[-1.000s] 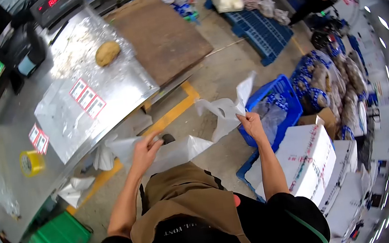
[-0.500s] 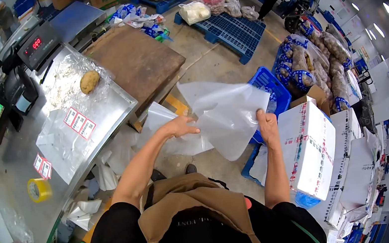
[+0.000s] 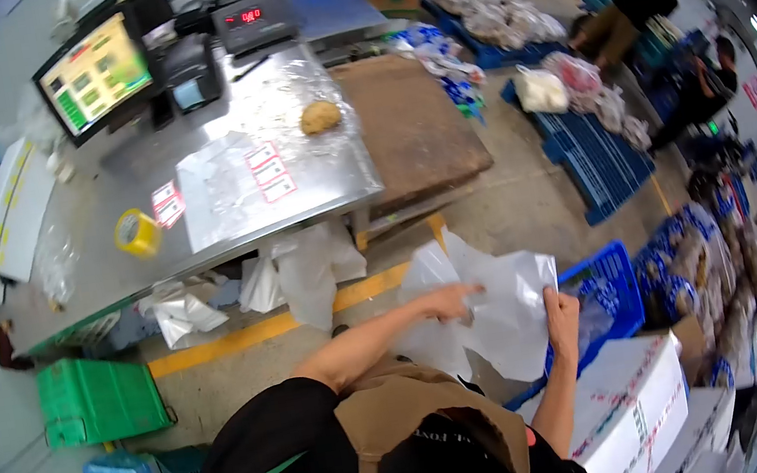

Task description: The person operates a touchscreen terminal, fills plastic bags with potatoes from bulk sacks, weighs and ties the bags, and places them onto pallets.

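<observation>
A translucent plastic bag (image 3: 513,299) is spread between my two hands above the floor. My right hand (image 3: 562,317) is closed in a fist on the bag's right edge. On the other side, my left hand (image 3: 450,302) pinches the plastic near its middle, with the index finger pointing along it; the fingertips are somewhat blurred. Part of the bag hangs down below my left wrist. A blue plastic crate (image 3: 637,281) stands just past my right hand, holding clear plastic and blue-printed material. White boxes with red and dark lettering (image 3: 629,395) are below my right forearm.
A steel table (image 3: 211,95) carries a screen (image 3: 96,78), a scale display (image 3: 253,20), a potato-like lump (image 3: 320,117), labels (image 3: 269,172) and yellow tape (image 3: 136,233). Beside it stands a brown platform (image 3: 411,124). Blue pallets (image 3: 597,160), sacks (image 3: 705,256) and two people are farther off.
My view has turned left, so the table sits more fully in sight and a green bin shows at lower left. Both hands still hold the bag, which has bunched slightly closer together.
</observation>
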Demonstrator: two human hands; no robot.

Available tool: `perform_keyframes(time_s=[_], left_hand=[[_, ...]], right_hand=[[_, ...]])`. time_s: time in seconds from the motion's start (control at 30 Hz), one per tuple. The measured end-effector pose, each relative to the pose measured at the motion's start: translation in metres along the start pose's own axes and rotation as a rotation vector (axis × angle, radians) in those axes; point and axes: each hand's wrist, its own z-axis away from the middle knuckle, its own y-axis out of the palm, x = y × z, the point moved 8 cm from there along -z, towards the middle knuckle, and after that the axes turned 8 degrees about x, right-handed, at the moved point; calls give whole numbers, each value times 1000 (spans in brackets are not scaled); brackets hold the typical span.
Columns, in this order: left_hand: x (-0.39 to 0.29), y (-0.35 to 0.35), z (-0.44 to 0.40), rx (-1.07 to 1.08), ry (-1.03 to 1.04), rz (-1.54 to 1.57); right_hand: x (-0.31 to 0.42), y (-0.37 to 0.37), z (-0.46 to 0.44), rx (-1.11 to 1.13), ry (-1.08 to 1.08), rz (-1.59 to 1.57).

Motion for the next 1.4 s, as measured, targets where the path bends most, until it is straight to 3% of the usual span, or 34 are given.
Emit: perform_keyframes(time_s=[0.1, 0.23, 0.37, 0.47, 0.57, 0.67, 0.77, 0.83, 0.93, 1.03, 1.1, 1.23, 1.33, 1.4], left_hand=[[18, 29, -30, 191, 114, -56], [-15, 53, -11, 297, 110, 74], [-31, 54, -15, 232, 221, 181], [-43, 59, -11, 192, 238, 221], [-37, 69, -15, 278, 197, 151], [-53, 68, 4, 301, 286, 117], [-30, 55, -32, 56, 431, 41], [-17, 48, -42, -20, 372, 75], [-37, 14, -5, -108, 252, 248], [-27, -8, 0, -169, 179, 552], [-22, -17, -6, -167, 225, 677], [-6, -25, -23, -134, 212, 656], [-28, -42, 4, -169, 332, 479], [-36, -50, 10, -281, 537, 238]], right_hand=[[19, 2, -3, 83, -82, 27], [10, -20, -19, -58, -115, -37], [-19, -29, -33, -167, -136, -71], [-39, -8, -41, -97, -64, -121], [-29, 2, -44, -146, -83, -82], [-23, -1, -51, -261, -116, -20], [-18, 0, -55, -291, -71, 24], [-22, 9, -59, -250, -52, 48], [78, 31, -14, -702, -645, 794], [46, 59, -8, -293, -382, 542], [32, 93, -2, 75, 58, 367], [-8, 119, -10, 30, 18, -27], [-8, 130, -21, 50, 39, -231], [3, 134, -26, 30, 37, -380]])
